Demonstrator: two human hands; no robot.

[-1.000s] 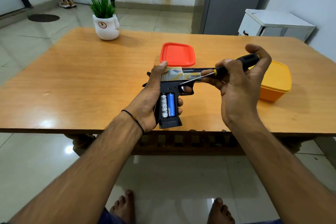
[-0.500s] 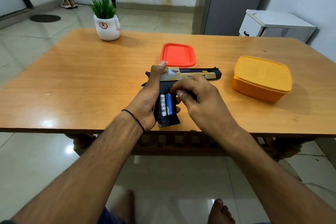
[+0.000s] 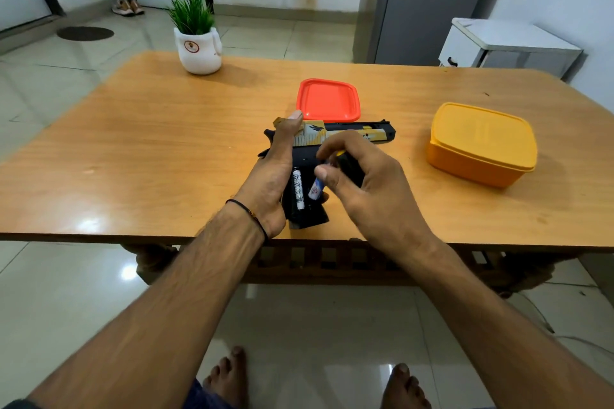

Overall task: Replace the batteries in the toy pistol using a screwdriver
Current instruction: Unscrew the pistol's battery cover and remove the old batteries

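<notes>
The wooden table (image 3: 133, 159) holds the toy pistol (image 3: 362, 133) mid-frame. The left hand (image 3: 270, 183) grips it. The right hand (image 3: 372, 189) curls round the screwdriver (image 3: 349, 164), thumb on the tilted blue battery (image 3: 315, 190) beside the white battery (image 3: 298, 191).

1. The right hand (image 3: 368, 183), held out to the right a second ago, now sits low over the grip of the toy pistol (image 3: 349, 134).
2. The screwdriver (image 3: 349, 164), earlier aimed at the pistol, is now tucked into that palm, with only a bit of its handle showing.
3. The blue battery (image 3: 316, 189), flat beside the white battery (image 3: 298, 191) before, now tilts, its far end at the thumb and forefinger.
</notes>
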